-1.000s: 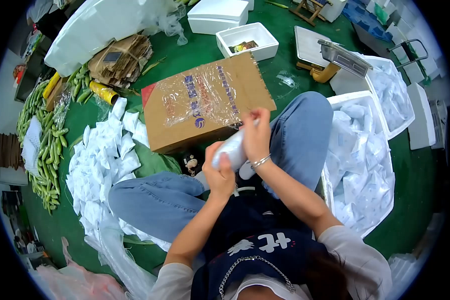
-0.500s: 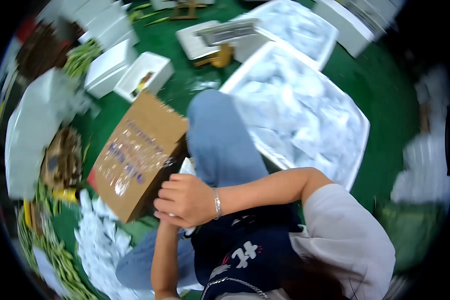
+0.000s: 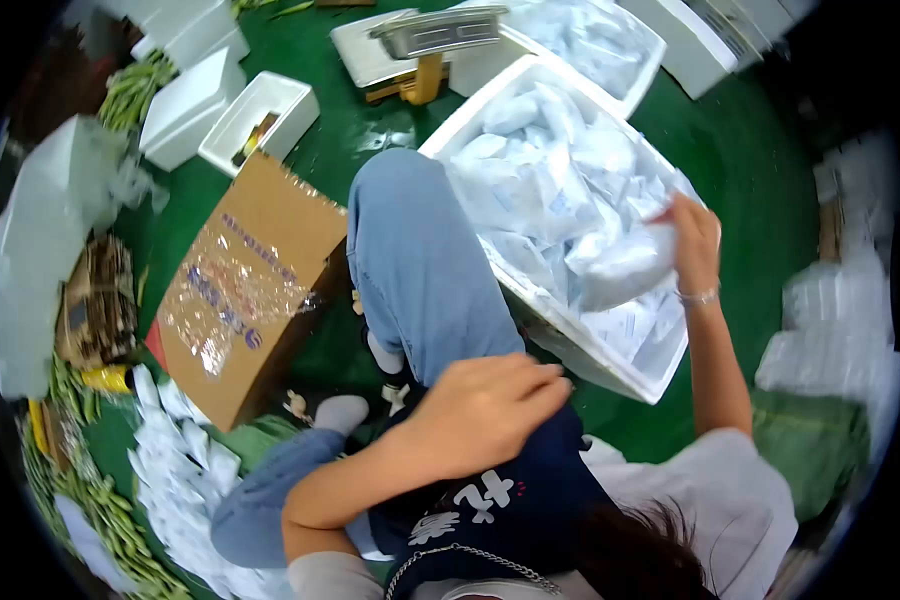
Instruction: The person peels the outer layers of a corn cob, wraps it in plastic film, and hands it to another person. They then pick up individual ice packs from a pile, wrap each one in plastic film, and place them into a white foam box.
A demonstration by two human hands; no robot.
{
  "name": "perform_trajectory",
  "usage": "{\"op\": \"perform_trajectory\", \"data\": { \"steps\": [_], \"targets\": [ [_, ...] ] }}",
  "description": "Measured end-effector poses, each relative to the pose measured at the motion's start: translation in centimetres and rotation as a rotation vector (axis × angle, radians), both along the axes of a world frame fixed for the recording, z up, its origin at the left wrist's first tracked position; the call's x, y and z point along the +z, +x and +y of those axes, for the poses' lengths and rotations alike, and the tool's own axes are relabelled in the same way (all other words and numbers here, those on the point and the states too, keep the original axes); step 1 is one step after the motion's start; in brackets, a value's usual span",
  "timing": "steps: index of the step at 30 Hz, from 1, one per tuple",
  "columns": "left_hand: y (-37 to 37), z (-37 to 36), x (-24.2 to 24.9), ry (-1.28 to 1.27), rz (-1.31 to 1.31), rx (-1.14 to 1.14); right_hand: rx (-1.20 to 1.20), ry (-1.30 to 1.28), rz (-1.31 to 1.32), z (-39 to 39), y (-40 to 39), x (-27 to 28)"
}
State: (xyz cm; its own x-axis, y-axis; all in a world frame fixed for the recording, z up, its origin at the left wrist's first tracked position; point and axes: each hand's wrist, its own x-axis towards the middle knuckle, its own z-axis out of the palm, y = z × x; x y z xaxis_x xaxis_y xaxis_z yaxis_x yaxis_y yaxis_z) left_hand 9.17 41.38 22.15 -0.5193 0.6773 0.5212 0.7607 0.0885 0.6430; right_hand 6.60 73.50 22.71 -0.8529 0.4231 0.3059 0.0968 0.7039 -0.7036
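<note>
My right hand [image 3: 698,240] is over the near right part of a white foam box [image 3: 660,385]. Its fingers close on the end of a plump, whitish ice pack [image 3: 625,268]. More ice packs [image 3: 540,185] with faint blue print fill that box. In front of my chest, my left hand [image 3: 495,410] has its fingers curled and pointing right. Their undersides are hidden, and no object shows in them. A taped cardboard box [image 3: 240,290] stands tilted to the left of my raised knee, apart from both hands.
Behind the foam box stand a second foam box of ice packs [image 3: 595,50] and a scale [image 3: 440,35]. A small open foam box [image 3: 290,110] stands behind the cardboard box. Flat white packets [image 3: 185,470] and long green vegetables [image 3: 105,525] lie on the left floor.
My right hand has swung from beside the cardboard box to the foam box and grips an ice pack. My left hand, earlier hidden beneath it, has come up and right. The view has shifted slightly.
</note>
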Motion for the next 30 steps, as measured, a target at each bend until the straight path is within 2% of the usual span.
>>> {"op": "perform_trajectory", "data": {
  "steps": [1,2,3,4,5,6,7,8,9,10,11,13,15,16,17,18,19,21,23,24,25,26,27,28,29,30],
  "targets": [
    [-0.4,-2.0,-0.5,0.070,-0.070,0.030,-0.106,-0.005,0.021,3.1,1.5,-2.1],
    [-0.9,-4.8,-0.6,-0.023,-0.020,0.199,-0.263,-0.007,-0.099,5.1,3.2,-4.2],
    [-1.1,-8.4,-0.1,-0.136,0.021,0.400,-0.192,0.179,-0.290,7.6,5.4,-7.1],
    [-1.0,-12.1,0.9,-0.156,-0.041,0.576,-0.046,0.519,-0.493,10.7,7.9,-11.9],
    [0.7,-15.7,0.3,-0.042,-0.133,0.922,0.114,0.691,-0.625,11.4,10.6,-13.9],
    [2.5,-19.4,1.2,0.008,-0.227,1.190,0.093,0.753,-0.707,8.6,10.5,-11.6],
    [4.6,-23.1,1.5,-0.037,-0.145,1.432,0.239,0.927,-0.439,8.2,9.0,-10.3],
    [7.3,-26.2,1.4,0.118,-0.161,1.626,0.181,0.852,-0.250,5.5,7.2,-9.3],
    [10.6,-28.9,1.5,0.175,-0.138,1.769,0.174,0.718,-0.207,2.2,5.6,-8.6],
    [14.4,-31.4,0.9,0.267,-0.134,1.863,0.272,0.652,-0.166,0.6,4.6,-9.4],
    [18.2,-33.4,-0.8,0.368,-0.169,1.945,0.378,0.680,-0.169,1.3,3.8,-12.3],
    [25.0,-35.2,-5.9,0.361,-0.322,2.144,0.436,0.982,-0.282,0.3,3.5,-13.7],
    [31.3,-35.3,-15.3,0.099,-0.513,2.289,0.563,1.001,-0.159,7.2,1.0,-17.3],
    [32.3,-33.4,-18.8,-0.174,-0.504,2.351,0.599,1.019,-0.154,7.7,0.5,-16.5],
    [32.1,-30.8,-21.3,-0.210,-0.871,2.362,0.633,1.075,-0.183,7.0,0.3,-15.5],
    [32.4,-28.5,-25.4,-0.239,-0.980,2.336,0.659,1.129,-0.205,6.1,0.1,-14.7],
    [31.4,-26.4,-27.4,-0.249,-1.059,2.267,0.671,1.176,-0.231,5.0,-0.1,-13.9],
    [28.8,-23.5,-30.0,-0.376,-1.062,2.332,0.661,1.245,-0.298,2.9,-0.2,-12.9],
    [28.0,-23.3,-33.9,-0.648,-1.151,2.364,0.583,1.271,-0.359,1.2,0.6,-12.8],
    [27.6,-24.0,-34.6,-0.559,-1.274,2.422,0.501,1.252,-0.366,0.5,1.5,-13.4],
    [27.0,-25.1,-34.9,-0.427,-1.270,2.502,0.406,1.213,-0.375,-0.2,2.1,-14.2],
    [26.4,-26.2,-35.6,-0.444,-1.248,2.432,0.318,1.166,-0.396,-0.9,2.8,-15.0],
    [25.8,-27.3,-36.1,-0.553,-1.384,2.312,0.245,1.127,-0.427,-1.3,3.4,-15.3],
    [25.1,-28.1,-35.8,-0.570,-1.483,2.291,0.214,1.118,-0.445,-1.3,3.8,-15.4],
    [24.3,-28.7,-34.1,-0.381,-1.583,2.329,0.184,1.101,-0.456,-1.2,4.0,-15.4],
    [23.5,-28.3,-36.1,-0.590,-1.581,2.416,0.154,1.079,-0.451,-1.0,3.8,-15.5]
  ]
}}
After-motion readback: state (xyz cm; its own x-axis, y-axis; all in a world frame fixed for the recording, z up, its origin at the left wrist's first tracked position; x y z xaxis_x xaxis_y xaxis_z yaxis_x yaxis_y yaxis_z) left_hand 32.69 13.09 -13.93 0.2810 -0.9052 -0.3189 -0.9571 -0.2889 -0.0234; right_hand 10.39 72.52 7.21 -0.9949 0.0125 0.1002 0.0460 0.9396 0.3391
